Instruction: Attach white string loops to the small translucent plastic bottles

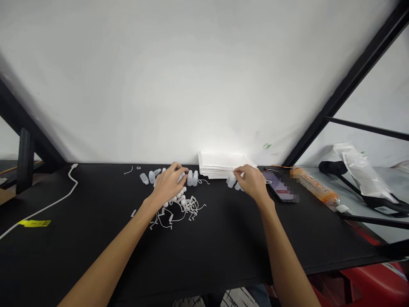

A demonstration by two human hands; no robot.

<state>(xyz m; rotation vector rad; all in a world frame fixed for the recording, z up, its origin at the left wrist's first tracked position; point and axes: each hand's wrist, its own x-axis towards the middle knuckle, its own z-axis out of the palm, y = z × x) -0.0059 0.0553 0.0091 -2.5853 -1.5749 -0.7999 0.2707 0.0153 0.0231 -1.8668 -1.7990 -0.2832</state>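
Observation:
My left hand [169, 181] is over the middle of the black tabletop, its fingers curled around a small translucent plastic bottle that they partly cover. Right beside its fingertips stand small bottles [192, 178] in a pair. Below that hand lie round white caps [182, 195] and a tangle of thin white strips [190, 207]. My right hand [251, 181] has thumb and fingers pinched at the top of a small plastic bottle [231, 179]. Another bottle is partly hidden beneath that hand. Several more bottles [144, 178] lie left of my left hand.
A stack of white sheets or trays [220, 164] rests against the wall. To the right are a phone [279, 186] and an orange-and-clear package [316, 185]. A white cable [60, 200] and a yellow tag [35, 223] lie at left. Black frame bars slope up both sides.

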